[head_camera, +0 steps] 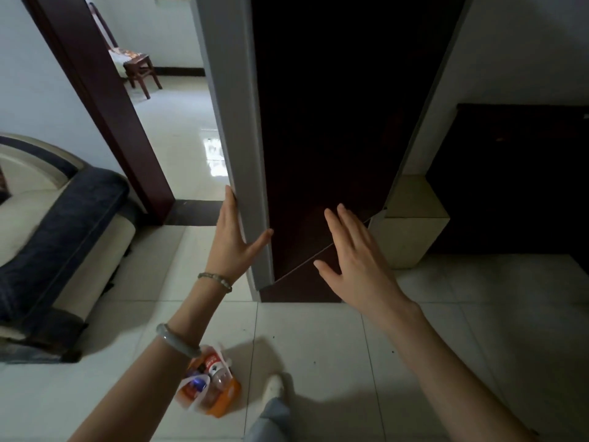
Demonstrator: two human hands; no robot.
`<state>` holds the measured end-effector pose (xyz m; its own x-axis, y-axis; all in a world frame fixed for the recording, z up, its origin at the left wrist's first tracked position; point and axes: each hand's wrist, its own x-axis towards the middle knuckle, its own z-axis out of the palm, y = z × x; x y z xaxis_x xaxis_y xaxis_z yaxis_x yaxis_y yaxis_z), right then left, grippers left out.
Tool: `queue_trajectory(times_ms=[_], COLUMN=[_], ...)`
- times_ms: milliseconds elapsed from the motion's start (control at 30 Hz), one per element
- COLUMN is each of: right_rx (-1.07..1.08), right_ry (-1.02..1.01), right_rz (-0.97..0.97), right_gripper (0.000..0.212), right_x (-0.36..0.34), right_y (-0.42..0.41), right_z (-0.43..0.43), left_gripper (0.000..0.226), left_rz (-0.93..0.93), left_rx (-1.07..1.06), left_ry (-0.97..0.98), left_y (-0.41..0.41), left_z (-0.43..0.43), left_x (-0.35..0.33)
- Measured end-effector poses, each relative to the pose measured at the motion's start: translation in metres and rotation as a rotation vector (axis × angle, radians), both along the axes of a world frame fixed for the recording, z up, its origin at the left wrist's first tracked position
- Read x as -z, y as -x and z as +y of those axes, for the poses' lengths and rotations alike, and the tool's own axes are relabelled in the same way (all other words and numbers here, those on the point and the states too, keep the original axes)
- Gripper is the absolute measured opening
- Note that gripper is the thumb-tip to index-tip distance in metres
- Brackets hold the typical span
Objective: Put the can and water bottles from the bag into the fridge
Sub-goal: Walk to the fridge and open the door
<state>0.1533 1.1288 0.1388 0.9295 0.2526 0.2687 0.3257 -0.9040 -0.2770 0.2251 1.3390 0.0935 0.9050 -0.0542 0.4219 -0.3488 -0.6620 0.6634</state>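
Note:
A tall fridge (325,122) with a dark red front and grey sides stands straight ahead, its doors closed. My left hand (234,240) lies flat against the fridge's grey left side, thumb on the front corner. My right hand (353,260) hovers open in front of the lower part of the dark door, fingers spread, holding nothing. An orange and white plastic bag (208,386) stands on the floor below my left forearm. Bottles and a can top show inside it, partly hidden by my arm.
A cream and dark blue sofa (54,237) stands at the left. A doorway with a dark wooden frame (105,100) leads to another room with a wooden chair (137,67). A cream box (411,224) and a dark cabinet (516,180) stand right of the fridge. My foot (274,389) is beside the bag.

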Motion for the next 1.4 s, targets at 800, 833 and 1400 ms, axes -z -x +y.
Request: queue_trajectory(times_ms=[800,833,1400], right_rx=[0.228,0.245,0.741], right_ry=[-0.095,-0.086,0.046], right_rz=[-0.099,-0.102,-0.143], right_gripper=[0.085,0.085,0.089], right_x=[0.002,0.002,0.006], right_y=[0.119,0.122,0.143], right_z=[-0.055,-0.059,-0.130], left_gripper=[0.091,0.090,0.084], left_rz=[-0.340,-0.346,-0.363], left_rx=[0.553,0.579,0.728], left_ry=[-0.393,-0.396,-0.511], left_y=[0.103,0.106,0.086], left_z=[-0.121,-0.128,-0.189], left_x=[0.026,0.025,0.009])
